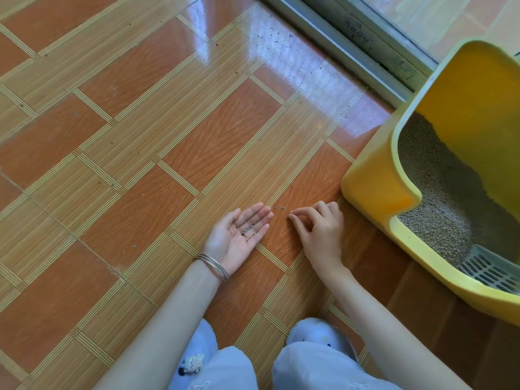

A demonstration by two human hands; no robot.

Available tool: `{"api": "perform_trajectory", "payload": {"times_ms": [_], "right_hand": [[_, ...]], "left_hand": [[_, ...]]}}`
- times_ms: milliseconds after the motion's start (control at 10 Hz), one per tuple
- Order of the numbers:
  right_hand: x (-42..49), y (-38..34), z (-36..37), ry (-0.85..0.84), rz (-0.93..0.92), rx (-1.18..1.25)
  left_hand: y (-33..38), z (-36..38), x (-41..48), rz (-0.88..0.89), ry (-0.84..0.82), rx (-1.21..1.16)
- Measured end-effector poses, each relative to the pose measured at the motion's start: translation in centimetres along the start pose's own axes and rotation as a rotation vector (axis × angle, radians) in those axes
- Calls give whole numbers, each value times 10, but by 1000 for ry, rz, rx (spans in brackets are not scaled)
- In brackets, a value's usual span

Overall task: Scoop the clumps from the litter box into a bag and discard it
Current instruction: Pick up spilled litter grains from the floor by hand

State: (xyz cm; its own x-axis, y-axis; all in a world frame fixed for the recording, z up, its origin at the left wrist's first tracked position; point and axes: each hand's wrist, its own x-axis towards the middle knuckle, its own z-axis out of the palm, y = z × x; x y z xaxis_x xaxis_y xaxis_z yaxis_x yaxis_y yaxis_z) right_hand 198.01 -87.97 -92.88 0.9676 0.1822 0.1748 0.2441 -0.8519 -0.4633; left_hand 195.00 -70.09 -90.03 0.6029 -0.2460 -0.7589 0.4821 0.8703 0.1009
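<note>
Litter box [377, 192] stands on the floor [140, 136] at the right, near both hands. The left hand [239, 237] lies flat, palm up, carrying spilled grains [247, 229]. The right hand [320, 229] curls beside stray grains [280, 208]; whether it pinches one I cannot tell. Such light, loose bits probably need a fingertip pinch.

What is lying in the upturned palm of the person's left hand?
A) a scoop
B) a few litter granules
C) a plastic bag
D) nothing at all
B: small grey litter granules lie on the open, palm-up left hand.
</note>
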Motion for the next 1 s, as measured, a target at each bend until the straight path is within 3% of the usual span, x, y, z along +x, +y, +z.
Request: {"api": "perform_trajectory", "payload": {"times_ms": [100,200,400,600,800,1000], "right_hand": [[3,-1,2,-15,-84,-157],[5,-4,3,-60,-66,-166],[2,-37,-8,-178,-48,270],[15,-36,-20,-85,93,428],[23,-10,-8,-50,216,282],[19,-9,0,-55,137,225]], "left_hand": [[1,1,0,1,-5,-2],[1,1,0,5,-7,-3],[-3,6,1,-2,-11,-8],[-1,5,2,1,-30,-16],[7,-2,2,23,-19,-31],[7,-3,1,27,-16,-36]]}}
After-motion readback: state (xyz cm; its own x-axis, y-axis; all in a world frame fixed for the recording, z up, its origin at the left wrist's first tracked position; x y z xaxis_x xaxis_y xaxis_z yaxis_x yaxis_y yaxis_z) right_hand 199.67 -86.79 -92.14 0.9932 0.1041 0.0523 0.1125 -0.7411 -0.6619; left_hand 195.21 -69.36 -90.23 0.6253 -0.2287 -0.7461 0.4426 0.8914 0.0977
